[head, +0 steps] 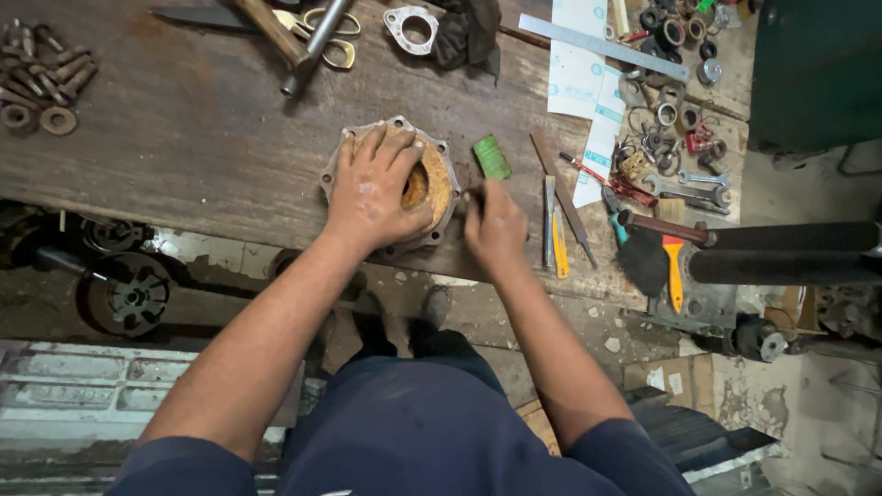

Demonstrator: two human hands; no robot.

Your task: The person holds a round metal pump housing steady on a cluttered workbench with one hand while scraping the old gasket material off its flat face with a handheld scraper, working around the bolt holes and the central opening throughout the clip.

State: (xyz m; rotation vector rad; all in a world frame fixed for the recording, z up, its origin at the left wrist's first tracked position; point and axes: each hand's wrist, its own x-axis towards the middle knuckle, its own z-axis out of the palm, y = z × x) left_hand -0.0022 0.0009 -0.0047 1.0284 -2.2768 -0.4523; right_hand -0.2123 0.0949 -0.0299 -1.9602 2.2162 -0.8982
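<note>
At the near edge of the wooden workbench [211, 138], a round metal flange [390, 184] with a lobed, bolt-holed rim was laid flat, covered by a tan cork-like gasket [432, 184]. The left hand [372, 193] was spread flat, palm down, over the flange and gasket, fingers extended toward the far side; nothing was gripped, the part being pressed in place. The right hand [494, 225] was positioned just beside the flange's right rim, curled closed; whether a small tool was held in it could not be determined. The flange lay directly left of the right hand, and the left hand was the nearer, being in contact.

Just right of the right hand, a yellow-handled blade [559, 253] and narrow files [562, 197] were laid with long axes running near to far. A small green rectangular packet [491, 156] lay tilted just beyond the right hand. Farther right, white printed paper sheets [579, 69] with blue marks were spread beneath a steel ruler [602, 46], laid diagonally. Scissors [322, 32] and a hammer handle [271, 32] lay at the far edge.
</note>
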